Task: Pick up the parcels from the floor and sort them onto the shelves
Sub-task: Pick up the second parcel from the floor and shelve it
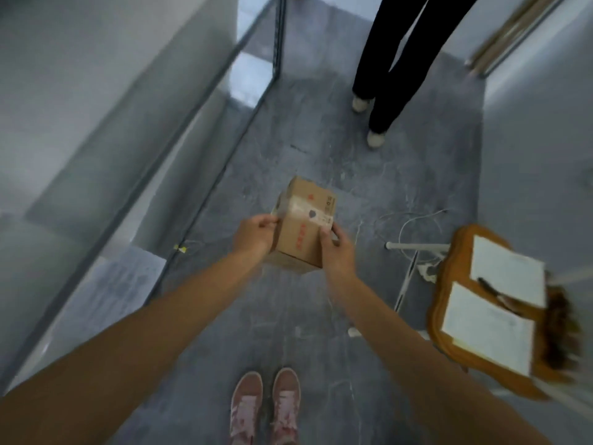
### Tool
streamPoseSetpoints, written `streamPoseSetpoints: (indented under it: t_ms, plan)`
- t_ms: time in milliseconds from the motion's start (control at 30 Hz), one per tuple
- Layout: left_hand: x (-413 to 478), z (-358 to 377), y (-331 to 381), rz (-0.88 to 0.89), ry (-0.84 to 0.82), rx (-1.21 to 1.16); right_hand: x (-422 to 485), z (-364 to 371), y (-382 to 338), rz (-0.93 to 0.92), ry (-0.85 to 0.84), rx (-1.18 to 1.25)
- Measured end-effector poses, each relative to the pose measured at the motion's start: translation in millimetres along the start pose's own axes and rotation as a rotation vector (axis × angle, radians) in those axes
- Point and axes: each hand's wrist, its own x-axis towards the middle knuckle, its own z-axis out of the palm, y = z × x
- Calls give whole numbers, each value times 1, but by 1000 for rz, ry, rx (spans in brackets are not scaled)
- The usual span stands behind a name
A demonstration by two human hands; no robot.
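1. As the person is standing in the narrow aisle, the left hand [256, 234] and the right hand [337, 252] are squeezing a small brown cardboard parcel with red print and a white label [305, 226] between them. The fingers are curling over opposite sides, and the parcel is hanging clear of the grey marbled floor [288, 332].
2. I reckon both hands are steadying it label-up for reading before shelving.
3. Grey metal-framed shelving with pale boards [112, 293] is running along their left, near enough to turn to.
4. Someone in black trousers [394, 59] is standing ahead, and a scalloped wooden table bearing white sheets [434, 319] is sitting to the right.
5. Blur is smearing the label, the parcel's underside is hiding, and the frame is cutting off the upper shelves.
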Motion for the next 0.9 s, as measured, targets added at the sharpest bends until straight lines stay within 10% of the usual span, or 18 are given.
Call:
streamPoseSetpoints:
  t_ms: [433,900]
  plan:
    - [-206,-164,304,280,-149,-310,-190,-68,-360,-320,26,201]
    - [-351,-252,330,571,-24,-295,-318,-96,-421,-597,-225,126]
